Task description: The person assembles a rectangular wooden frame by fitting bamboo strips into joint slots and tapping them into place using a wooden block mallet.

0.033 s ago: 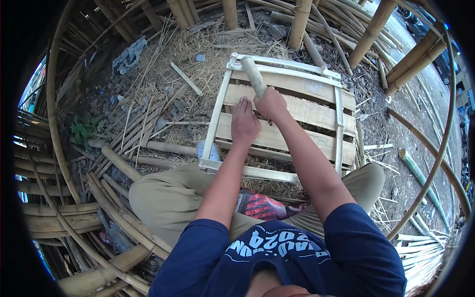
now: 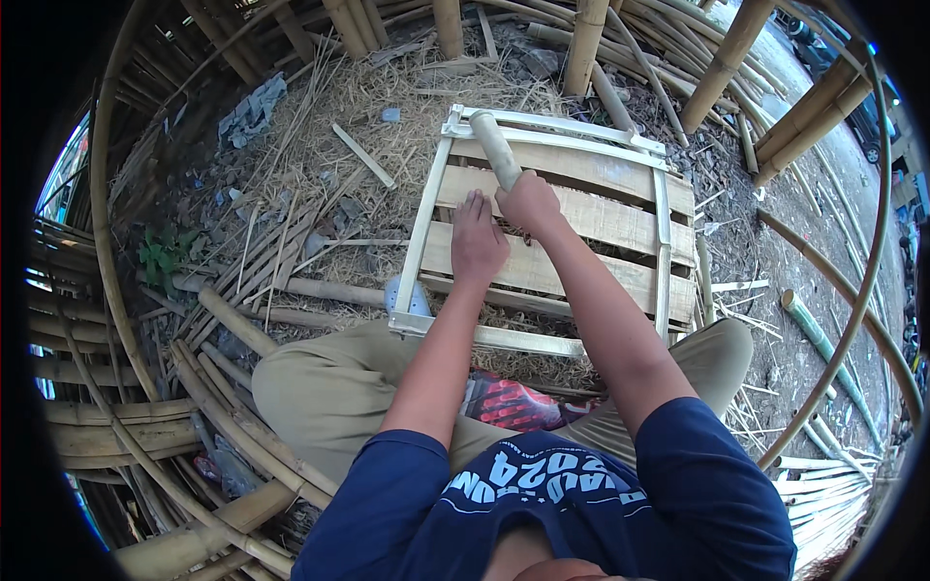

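Before my crossed legs lies a rectangular frame of pale split-bamboo strips point(image 2: 418, 247), resting over several flat wooden slats point(image 2: 601, 225). My left hand point(image 2: 479, 242) is laid on the slats near the frame's left side, fingers stretched forward. Beside it, my right hand point(image 2: 529, 203) is closed around one end of a short, thick bamboo piece point(image 2: 496, 150). That piece slants up and left, its far end over the frame's top left corner. Whether it touches the strips there, I cannot tell.
Bamboo poles point(image 2: 242, 320) lie at the left, and upright bamboo posts point(image 2: 586, 48) stand beyond the frame. A loose split strip point(image 2: 363, 155) rests on the straw-strewn ground. A greenish bamboo pole point(image 2: 828, 358) and a bundle of pale strips point(image 2: 823, 504) lie at the right.
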Motion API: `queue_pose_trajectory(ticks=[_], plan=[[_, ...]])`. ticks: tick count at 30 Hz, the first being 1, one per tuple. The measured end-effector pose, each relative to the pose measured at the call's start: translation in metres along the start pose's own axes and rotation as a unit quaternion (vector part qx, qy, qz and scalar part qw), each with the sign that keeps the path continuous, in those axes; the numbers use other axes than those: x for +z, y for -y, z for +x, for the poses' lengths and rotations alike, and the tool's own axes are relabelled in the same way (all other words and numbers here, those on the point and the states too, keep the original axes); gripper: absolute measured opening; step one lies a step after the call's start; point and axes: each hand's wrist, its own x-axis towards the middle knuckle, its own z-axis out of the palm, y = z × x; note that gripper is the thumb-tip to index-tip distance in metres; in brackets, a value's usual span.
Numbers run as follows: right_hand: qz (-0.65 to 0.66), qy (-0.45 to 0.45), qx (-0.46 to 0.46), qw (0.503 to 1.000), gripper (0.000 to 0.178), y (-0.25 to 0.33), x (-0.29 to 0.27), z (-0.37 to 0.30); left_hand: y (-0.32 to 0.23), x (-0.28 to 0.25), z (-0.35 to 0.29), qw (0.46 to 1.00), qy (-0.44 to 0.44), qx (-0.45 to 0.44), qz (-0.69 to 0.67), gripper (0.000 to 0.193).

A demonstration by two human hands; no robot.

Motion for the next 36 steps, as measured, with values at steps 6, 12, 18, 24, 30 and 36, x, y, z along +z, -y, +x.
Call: queue_pose_trajectory(ticks=[6, 12, 18, 24, 30, 36], plan=[[0.069, -0.078, -0.027, 0.994, 0.048, -0.009, -0.050, -0.019, -0.002, -0.002, 0.000, 1.000, -0.011, 0.007, -0.018, 0.040], [0.125, -0.266, -0.017, 0.956, 0.054, -0.034, -0.091, -0.047, 0.002, -0.004, 0.001, 1.000, -0.010, -0.007, -0.014, 0.040], [-0.054, -0.050, 0.116, 0.990, 0.046, -0.103, -0.045, -0.026, -0.003, -0.002, -0.003, 1.000, -0.009, 0.007, 0.002, 0.041], [0.032, 0.034, 0.127, 0.991, 0.044, -0.104, -0.069, -0.024, -0.007, -0.002, 0.002, 1.000, -0.005, 0.013, 0.002, 0.041], [0.097, -0.199, 0.045, 0.974, 0.049, -0.047, -0.102, -0.056, 0.008, -0.006, -0.001, 1.000, -0.018, 0.006, 0.001, 0.038], [-0.009, -0.035, 0.096, 0.995, 0.045, -0.120, -0.051, -0.018, -0.010, 0.002, 0.006, 1.000, -0.018, 0.016, -0.013, 0.040]])
